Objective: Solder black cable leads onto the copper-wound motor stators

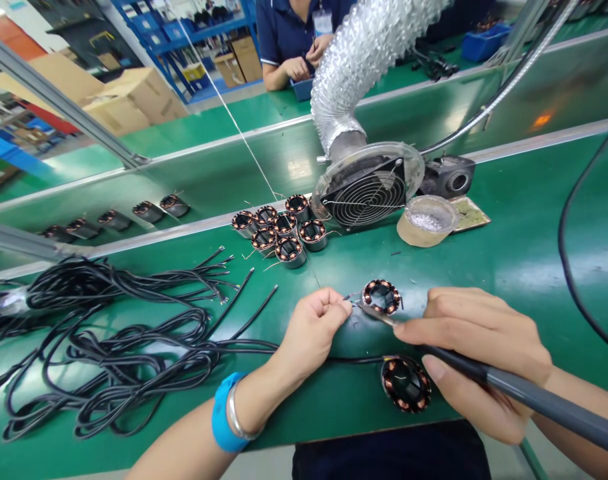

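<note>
My right hand (484, 353) grips a soldering iron (549, 403). Its metal tip reaches left to thin wires beside a motor stator (382, 297) with copper windings, which stands on the green bench. Thumb and forefinger of my left hand (314, 327) are pinched together on a thin wire (353, 298) at that stator's left side; the exact contact is too small to make out. Closer to me lies a second stator (407, 385), with a black cable (364, 360) running to it from the left, passing behind my left hand.
Black cables (134, 360) lie coiled on the left. Several stators (285, 225) stand grouped further back, beside a fan extractor (367, 190) with a foil duct (369, 60). A round tub (427, 220) sits right of it. A person (304, 40) works at the bench opposite.
</note>
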Tool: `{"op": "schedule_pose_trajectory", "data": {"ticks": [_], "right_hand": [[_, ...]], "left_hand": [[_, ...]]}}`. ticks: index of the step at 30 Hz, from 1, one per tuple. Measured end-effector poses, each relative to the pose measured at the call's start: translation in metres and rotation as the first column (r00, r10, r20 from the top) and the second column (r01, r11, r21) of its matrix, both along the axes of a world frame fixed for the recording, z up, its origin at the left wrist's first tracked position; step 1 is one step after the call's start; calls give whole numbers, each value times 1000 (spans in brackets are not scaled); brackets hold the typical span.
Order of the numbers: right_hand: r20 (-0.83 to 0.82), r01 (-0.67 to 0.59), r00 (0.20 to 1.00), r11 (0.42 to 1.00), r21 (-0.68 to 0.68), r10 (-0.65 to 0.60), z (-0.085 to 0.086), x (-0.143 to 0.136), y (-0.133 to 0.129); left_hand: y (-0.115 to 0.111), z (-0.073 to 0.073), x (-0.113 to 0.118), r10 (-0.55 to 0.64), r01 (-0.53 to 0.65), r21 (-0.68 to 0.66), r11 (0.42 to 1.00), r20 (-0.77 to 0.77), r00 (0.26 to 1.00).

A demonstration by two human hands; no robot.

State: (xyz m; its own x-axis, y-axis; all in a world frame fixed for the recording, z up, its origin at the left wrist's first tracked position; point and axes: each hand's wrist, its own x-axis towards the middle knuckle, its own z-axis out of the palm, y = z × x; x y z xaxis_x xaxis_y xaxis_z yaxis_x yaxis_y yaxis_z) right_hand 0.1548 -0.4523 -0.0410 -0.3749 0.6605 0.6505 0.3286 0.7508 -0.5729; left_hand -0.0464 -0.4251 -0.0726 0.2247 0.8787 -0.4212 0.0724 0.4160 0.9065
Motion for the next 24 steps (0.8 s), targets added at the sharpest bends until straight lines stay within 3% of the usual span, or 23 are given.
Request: {"op": "schedule_pose_trajectory", "data": {"ticks": [12,15,18,21,24], "right_hand": [[-2,154,988,988,-26,-154,7,12,-3],[-10,265,964,960,93,-266,5,20,4],[50,441,884,864,241,-465,-9,38,14],[180,580,757,773,258,-628,-30,60,24],[332,516,749,820,250,-573,-45,73,31]], "left_hand": [[0,1,0,-10,10,-2,1000,-22,1000],[-1,2,0,-11,11,0,1000,-33,999],[-1,3,1,-16,17,4,1000,-38,999],[0,3,0,-21,21,8,1000,-33,999],[0,2,0,-22,22,3,1000,-23,999]]}}
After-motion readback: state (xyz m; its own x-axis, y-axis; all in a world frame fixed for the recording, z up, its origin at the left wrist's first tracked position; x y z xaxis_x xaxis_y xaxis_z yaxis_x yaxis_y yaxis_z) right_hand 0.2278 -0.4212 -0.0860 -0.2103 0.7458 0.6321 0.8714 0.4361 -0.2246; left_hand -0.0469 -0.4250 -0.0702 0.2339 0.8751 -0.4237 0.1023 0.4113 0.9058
